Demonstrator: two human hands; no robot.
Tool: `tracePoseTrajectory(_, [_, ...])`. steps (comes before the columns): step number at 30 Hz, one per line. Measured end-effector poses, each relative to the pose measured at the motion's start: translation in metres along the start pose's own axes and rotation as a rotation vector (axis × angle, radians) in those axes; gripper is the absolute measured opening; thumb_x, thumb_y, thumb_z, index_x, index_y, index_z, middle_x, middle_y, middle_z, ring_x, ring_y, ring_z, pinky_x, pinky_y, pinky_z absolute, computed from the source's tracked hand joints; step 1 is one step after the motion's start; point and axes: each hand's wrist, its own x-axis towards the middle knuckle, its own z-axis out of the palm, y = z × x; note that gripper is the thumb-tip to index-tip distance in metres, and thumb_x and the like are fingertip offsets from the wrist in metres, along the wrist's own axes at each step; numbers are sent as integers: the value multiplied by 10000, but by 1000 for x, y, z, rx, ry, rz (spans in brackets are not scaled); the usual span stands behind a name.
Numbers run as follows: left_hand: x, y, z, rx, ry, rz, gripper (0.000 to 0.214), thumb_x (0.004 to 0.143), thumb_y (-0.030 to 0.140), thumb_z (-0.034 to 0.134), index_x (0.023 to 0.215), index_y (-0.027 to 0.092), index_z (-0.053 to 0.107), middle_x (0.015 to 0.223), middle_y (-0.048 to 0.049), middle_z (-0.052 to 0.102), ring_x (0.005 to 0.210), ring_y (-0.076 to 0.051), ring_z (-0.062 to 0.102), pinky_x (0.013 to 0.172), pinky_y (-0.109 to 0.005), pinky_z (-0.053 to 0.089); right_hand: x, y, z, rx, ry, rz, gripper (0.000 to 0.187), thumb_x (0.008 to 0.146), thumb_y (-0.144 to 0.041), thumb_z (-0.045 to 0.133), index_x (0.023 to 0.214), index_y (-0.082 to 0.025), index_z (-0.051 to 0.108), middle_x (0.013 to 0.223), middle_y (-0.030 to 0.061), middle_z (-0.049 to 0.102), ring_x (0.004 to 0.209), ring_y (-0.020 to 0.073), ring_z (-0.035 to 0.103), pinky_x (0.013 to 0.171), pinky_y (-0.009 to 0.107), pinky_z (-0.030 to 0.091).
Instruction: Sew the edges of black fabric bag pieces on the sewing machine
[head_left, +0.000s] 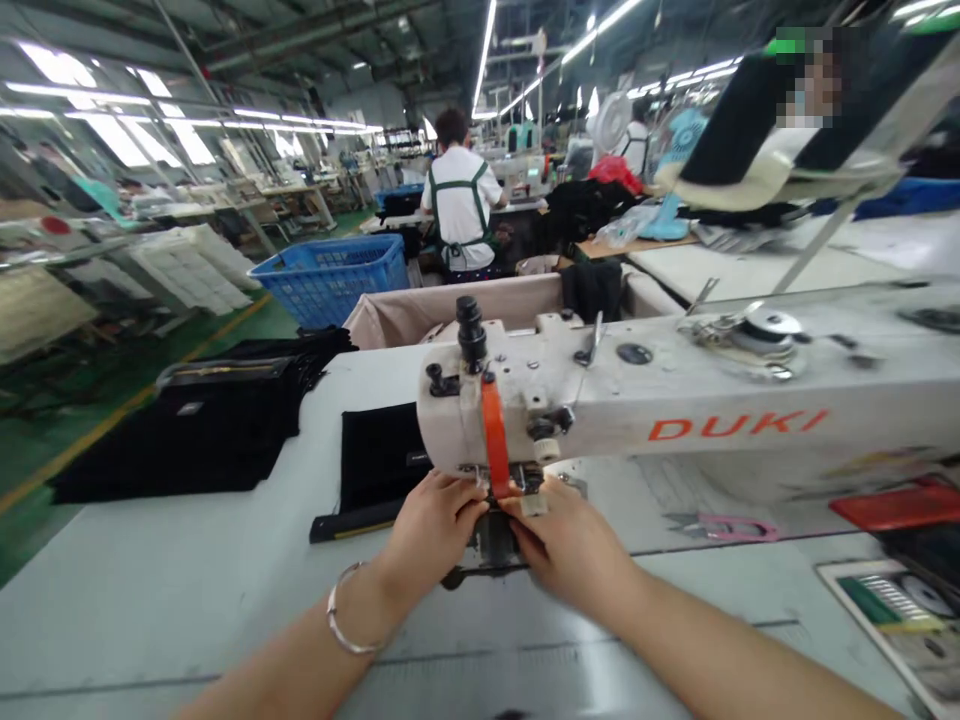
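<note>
A white sewing machine [675,400] marked DUKI stands across the table, its head with an orange strip at the needle end. My left hand [431,525], a silver bangle on its wrist, and my right hand [566,545] meet right under the needle. Both have their fingers curled and pressed on a piece of black fabric [379,460] that runs under the presser foot and out to the left. The fingertips are partly hidden by the machine head.
A stack of black fabric pieces [187,430] lies at the table's left. A blue plastic basket [334,275] stands behind it. A person in a white shirt [459,200] works with their back turned. Pink-handled snips [731,527] lie right of the needle. A red tray [896,505] sits at far right.
</note>
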Motion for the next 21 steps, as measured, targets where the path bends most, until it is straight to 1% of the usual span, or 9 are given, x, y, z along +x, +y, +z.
tracePoseTrajectory(4, [-1, 0, 0, -20, 7, 24, 106, 838, 139, 616, 832, 219, 686, 877, -19, 722, 858, -209, 669, 810, -374, 569, 0, -1, 0, -1, 15, 8, 170, 843, -85, 540, 941, -192, 629, 1041, 77, 662, 981, 233, 572, 855, 371, 504])
tracePoseTrajectory(10, [0, 1, -1, 15, 27, -4, 94, 824, 143, 625, 840, 219, 678, 888, -25, 707, 855, -207, 660, 778, -358, 572, 1, 0, 0, 24, 49, 0, 187, 832, -69, 526, 945, -186, 620, 1074, 91, 656, 1031, 237, 565, 874, 376, 508])
tracePoseTrajectory(13, [4, -1, -1, 8, 8, -3, 114, 834, 143, 624, 910, 211, 674, 969, -39, 691, 940, -215, 641, 861, -385, 552, 1, 0, 1, 18, 76, -16, 229, 835, -60, 517, 1000, -179, 622, 1087, 94, 655, 1031, 237, 565, 888, 379, 506])
tracePoseTrajectory(15, [4, 0, -7, 33, -32, 12, 179, 861, 167, 609, 1027, 206, 663, 1070, -61, 659, 1041, -231, 600, 937, -423, 514, -1, 2, 2, 21, 95, -36, 289, 837, -55, 511, 1074, -179, 619, 1107, 94, 652, 1037, 236, 564, 904, 384, 501])
tracePoseTrajectory(17, [-5, 5, -20, 89, -127, 16, 310, 874, 280, 633, 1176, 209, 623, 1134, -84, 610, 1080, -253, 558, 957, -461, 486, -4, 6, 2, 34, 111, -63, 342, 846, -57, 504, 1145, -184, 610, 1138, 99, 646, 1053, 239, 561, 916, 400, 496])
tracePoseTrajectory(18, [-15, 8, -28, 113, -200, 19, 433, 850, 381, 668, 1242, 214, 590, 1147, -92, 587, 1073, -265, 544, 948, -473, 481, -5, 8, 2, 44, 118, -78, 358, 853, -61, 497, 1170, -187, 606, 1153, 103, 642, 1059, 243, 561, 919, 415, 493])
tracePoseTrajectory(20, [-43, 19, -48, 145, -351, 37, 778, 705, 603, 738, 1339, 210, 517, 1159, -107, 552, 1048, -291, 527, 940, -504, 469, -9, 13, 3, 67, 128, -111, 362, 870, -75, 479, 1187, -192, 607, 1174, 111, 637, 1078, 254, 559, 933, 455, 482])
tracePoseTrajectory(21, [-60, 25, -57, 162, -414, 57, 908, 637, 659, 756, 1373, 204, 481, 1173, -115, 541, 1051, -305, 519, 953, -524, 453, -10, 14, 3, 81, 129, -129, 357, 877, -82, 470, 1184, -195, 612, 1184, 111, 636, 1091, 259, 557, 946, 474, 471])
